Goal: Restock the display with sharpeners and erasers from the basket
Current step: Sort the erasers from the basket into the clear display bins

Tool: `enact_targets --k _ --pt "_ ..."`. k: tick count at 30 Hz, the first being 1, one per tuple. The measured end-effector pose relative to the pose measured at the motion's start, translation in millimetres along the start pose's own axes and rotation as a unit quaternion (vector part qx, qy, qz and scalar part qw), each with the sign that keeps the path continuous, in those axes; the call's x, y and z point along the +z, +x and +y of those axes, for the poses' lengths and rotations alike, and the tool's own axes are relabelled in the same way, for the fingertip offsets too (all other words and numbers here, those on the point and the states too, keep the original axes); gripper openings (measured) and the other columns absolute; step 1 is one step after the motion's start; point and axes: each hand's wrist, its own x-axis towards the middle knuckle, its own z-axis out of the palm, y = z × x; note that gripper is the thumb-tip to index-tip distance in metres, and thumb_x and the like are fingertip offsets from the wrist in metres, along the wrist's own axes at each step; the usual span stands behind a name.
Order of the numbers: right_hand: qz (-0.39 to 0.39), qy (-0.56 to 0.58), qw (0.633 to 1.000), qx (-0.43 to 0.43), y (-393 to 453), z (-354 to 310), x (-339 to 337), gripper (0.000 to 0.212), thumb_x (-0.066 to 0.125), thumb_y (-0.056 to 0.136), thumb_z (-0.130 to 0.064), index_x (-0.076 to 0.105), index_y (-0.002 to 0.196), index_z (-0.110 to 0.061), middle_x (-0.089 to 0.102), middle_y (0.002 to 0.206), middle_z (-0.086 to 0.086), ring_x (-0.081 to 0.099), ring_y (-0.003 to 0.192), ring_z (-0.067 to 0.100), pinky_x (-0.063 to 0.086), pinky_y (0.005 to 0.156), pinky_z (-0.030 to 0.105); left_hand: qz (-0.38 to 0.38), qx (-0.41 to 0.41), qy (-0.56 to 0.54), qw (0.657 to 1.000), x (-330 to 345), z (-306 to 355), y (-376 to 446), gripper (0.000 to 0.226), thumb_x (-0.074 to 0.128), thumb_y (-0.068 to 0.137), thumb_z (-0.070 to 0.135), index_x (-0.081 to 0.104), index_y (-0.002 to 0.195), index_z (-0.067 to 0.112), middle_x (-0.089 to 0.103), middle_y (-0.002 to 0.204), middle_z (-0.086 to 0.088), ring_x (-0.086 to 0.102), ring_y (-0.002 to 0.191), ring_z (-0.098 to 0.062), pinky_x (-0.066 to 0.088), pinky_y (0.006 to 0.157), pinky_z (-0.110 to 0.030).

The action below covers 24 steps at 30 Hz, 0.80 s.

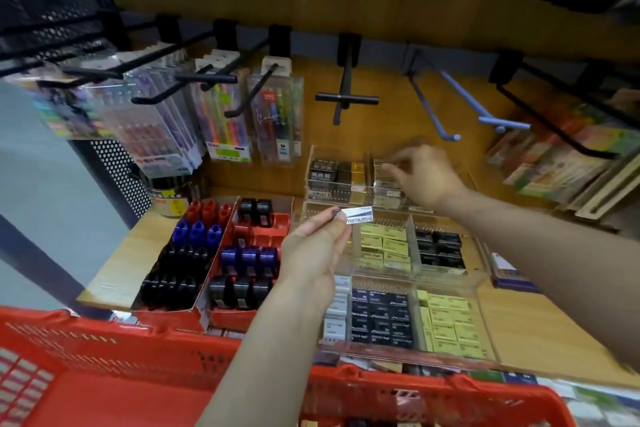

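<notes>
Left hand (317, 246) pinches eraser (358, 215), long axis left-right, label up. Right hand (424, 175) fingers curled over far tray (313, 163); grip blurred, can't tell.

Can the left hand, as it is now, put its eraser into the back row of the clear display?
Probably yes. The left hand pinches the white eraser just before the back-row compartments, and nothing stands between them. The right hand works in the neighbouring back compartment and could crowd it.
</notes>
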Motion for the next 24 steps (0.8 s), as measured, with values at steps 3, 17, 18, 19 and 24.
enact_targets --k 3,17,18,19,24 --pt "-0.077 0.153 0.981 -0.094 -37 -14 -19 0.029 0.061 0.092 -0.041 0.069 0.116 -0.027 0.068 0.111 -0.017 0.063 0.097 -0.002 0.049 0.089 0.020 -0.008 0.007 -0.009 1.000 4 2 -2 0.021 0.067 0.086 -0.005 0.069 0.103 0.007 0.071 0.110 -0.011 0.069 0.096 -0.018 0.055 0.093 -0.028" --pt "-0.052 0.058 0.989 0.124 0 12 -19 0.020 0.067 0.092 -0.028 0.071 0.109 -0.017 0.069 0.108 0.002 0.058 0.075 0.010 0.040 0.062 0.019 -0.023 -0.040 0.034 0.998 3 1 -4 0.015 0.062 0.092 0.005 0.067 0.107 0.008 0.073 0.104 -0.009 0.069 0.098 -0.021 0.059 0.080 -0.028" --pt "-0.067 0.045 0.990 0.118 3 9 -16 0.019 0.067 0.092 -0.028 0.072 0.108 -0.018 0.069 0.109 0.002 0.057 0.076 0.010 0.041 0.063 0.019 -0.024 -0.042 0.038 0.998 4 0 -2 0.015 0.063 0.092 0.006 0.067 0.106 0.008 0.074 0.104 -0.009 0.069 0.099 -0.021 0.059 0.081 -0.029" --pt "-0.084 0.040 0.989 0.118 7 6 -14 0.019 0.067 0.092 -0.028 0.072 0.107 -0.019 0.068 0.111 0.002 0.058 0.080 0.012 0.043 0.068 0.022 -0.027 -0.044 0.041 0.998 5 -1 -1 0.015 0.063 0.092 0.006 0.068 0.106 0.009 0.074 0.104 -0.008 0.069 0.099 -0.021 0.059 0.081 -0.029" --pt "-0.083 0.030 0.985 0.146 16 3 -1 0.016 0.074 0.086 -0.031 0.074 0.099 -0.022 0.069 0.114 0.000 0.061 0.095 0.017 0.050 0.081 0.029 -0.046 -0.009 0.136 0.990 1 -5 3 0.018 0.059 0.095 0.007 0.067 0.108 0.017 0.072 0.109 -0.003 0.067 0.102 -0.017 0.057 0.082 -0.026"
